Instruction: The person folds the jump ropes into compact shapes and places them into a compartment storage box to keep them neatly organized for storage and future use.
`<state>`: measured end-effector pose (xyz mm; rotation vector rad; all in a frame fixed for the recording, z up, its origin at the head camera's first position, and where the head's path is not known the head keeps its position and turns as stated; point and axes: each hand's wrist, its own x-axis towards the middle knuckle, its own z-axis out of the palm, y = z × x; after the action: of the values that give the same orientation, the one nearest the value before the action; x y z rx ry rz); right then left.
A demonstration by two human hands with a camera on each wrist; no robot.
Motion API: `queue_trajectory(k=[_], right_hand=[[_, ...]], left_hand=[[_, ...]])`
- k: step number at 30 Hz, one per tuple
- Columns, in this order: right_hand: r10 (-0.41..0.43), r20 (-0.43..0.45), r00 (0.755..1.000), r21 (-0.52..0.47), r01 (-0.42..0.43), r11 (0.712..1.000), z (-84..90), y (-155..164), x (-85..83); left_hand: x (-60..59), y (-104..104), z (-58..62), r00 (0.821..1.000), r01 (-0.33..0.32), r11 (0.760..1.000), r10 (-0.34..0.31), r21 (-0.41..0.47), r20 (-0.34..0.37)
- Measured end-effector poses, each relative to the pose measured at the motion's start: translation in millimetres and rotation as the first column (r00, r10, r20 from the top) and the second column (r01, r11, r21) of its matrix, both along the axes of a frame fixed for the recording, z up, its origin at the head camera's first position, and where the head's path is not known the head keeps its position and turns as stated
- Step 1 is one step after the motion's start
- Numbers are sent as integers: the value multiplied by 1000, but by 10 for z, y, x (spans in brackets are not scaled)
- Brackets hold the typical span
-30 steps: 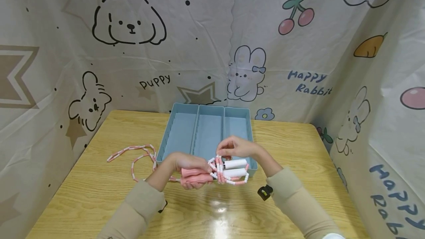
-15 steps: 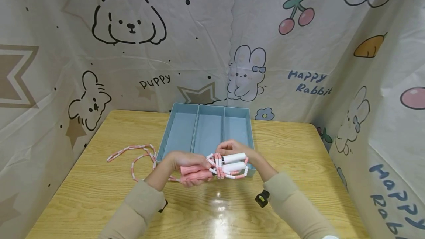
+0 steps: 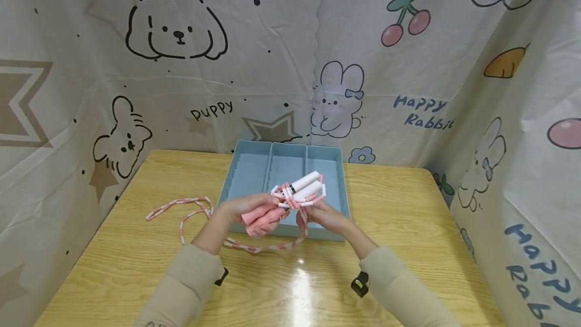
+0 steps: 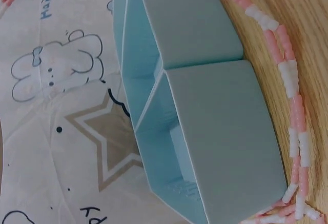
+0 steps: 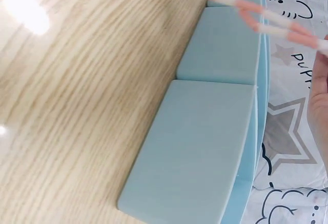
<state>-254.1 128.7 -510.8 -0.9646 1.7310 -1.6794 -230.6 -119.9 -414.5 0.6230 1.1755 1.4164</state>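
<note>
Light wooden table under my hands, glare spot on it just near my wrists. Beyond and on both sides of my hands hangs a white cartoon-printed cloth backdrop: puppies, rabbits, cherries, stars, carrot, "Happy Rabbit" lettering.

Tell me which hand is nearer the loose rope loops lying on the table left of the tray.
Left. The left hand sits just right of the loose rope loops; the right hand is farther right, in front of the tray.
</note>
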Motion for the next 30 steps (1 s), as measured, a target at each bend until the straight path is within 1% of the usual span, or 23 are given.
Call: queue_trajectory(k=[1,2,3,4,5,6,8,11,14,19,21,24,30], right_hand=[[29,-7,1000,-7,-29,1000,248,-37,122],[37,10,999,0,-37,999,451,-67,228],[34,19,999,22,-34,999,548,-77,279],[29,49,998,26,-30,999,583,-77,303],[27,59,998,29,-28,999,629,-78,329],[28,83,996,20,-30,999,630,-75,332],[34,125,992,-1,-34,999,577,-66,316],[66,136,988,-42,-61,997,472,-54,272],[103,151,983,-92,-90,992,392,-42,241],[137,194,971,-158,-107,982,363,-13,240],[129,201,971,-158,-98,983,374,-7,249],[117,187,975,-143,-90,986,380,-9,248],[78,161,984,-99,-62,993,382,-19,243]], left_hand=[[-10,-11,-2,1000,-15,1000,15,5,3],[-19,-19,-6,1000,-27,1000,27,9,10],[-27,-27,-10,999,-36,999,36,14,17],[-34,-34,-12,999,-47,999,46,19,23],[-39,-38,-18,998,-54,998,54,23,28],[-44,-41,-22,998,-60,998,59,29,31],[-51,-47,-33,997,-75,996,73,40,37],[-64,-53,-55,995,-96,994,94,56,42],[-80,-58,-80,994,-105,992,102,73,38],[-113,-76,-108,994,-103,989,100,106,36],[-120,-86,-108,994,-106,988,103,113,31],[-122,-102,-98,992,-122,987,121,105,18],[-120,-119,-101,985,-171,982,171,87,6]])
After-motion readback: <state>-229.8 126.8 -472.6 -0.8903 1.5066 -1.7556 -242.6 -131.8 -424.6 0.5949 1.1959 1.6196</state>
